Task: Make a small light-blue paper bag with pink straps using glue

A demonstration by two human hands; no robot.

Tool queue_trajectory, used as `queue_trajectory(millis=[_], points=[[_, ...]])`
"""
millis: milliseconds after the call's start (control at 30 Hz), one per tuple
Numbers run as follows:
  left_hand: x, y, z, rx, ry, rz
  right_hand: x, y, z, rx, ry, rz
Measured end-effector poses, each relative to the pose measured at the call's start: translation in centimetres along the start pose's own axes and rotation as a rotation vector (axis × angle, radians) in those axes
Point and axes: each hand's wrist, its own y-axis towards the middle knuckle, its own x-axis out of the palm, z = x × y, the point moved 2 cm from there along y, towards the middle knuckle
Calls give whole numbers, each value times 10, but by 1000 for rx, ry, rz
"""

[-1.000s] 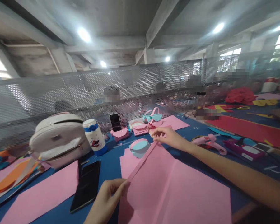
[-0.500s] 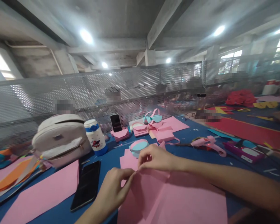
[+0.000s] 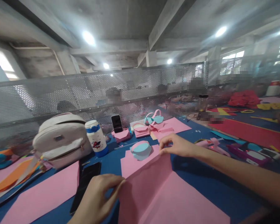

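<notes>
A large sheet of pink paper point(image 3: 175, 197), creased down its middle, lies before me with its far flap lifted. My left hand point(image 3: 102, 193) pinches the flap's left corner between thumb and fingers. At the far end of the same raised edge, my right hand point(image 3: 174, 145) pinches the paper with its fingertips. Just beyond the flap sits a small pink and light-blue paper piece point(image 3: 141, 150), on top of more pink paper. A black phone point(image 3: 88, 180) lies partly behind my left hand.
To the left stand a white backpack point(image 3: 60, 140) and a white-and-blue bottle point(image 3: 96, 138). Small pink paper bags point(image 3: 121, 135) and an upright phone point(image 3: 117, 123) are at the back. A pink glue gun point(image 3: 212, 144) and a purple box point(image 3: 248, 154) lie right, beyond my forearm.
My hands have moved apart along the paper's edge, the left toward me and the right away to the right. The flap now stands up, stretched between them.
</notes>
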Motion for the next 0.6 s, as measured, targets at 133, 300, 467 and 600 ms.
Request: queue_trajectory(millis=[133,300,467,600], points=[[0,-6,2,33,-21,-9,-14,-8,5,43,-39,24],[2,-1,9,42,-29,-2,-23,-11,8,56,-37,101],[4,7,9,14,-64,13,-25,-4,9,16,-57,327],[3,3,5,-8,-58,58,-25,-1,10,-103,-49,469]])
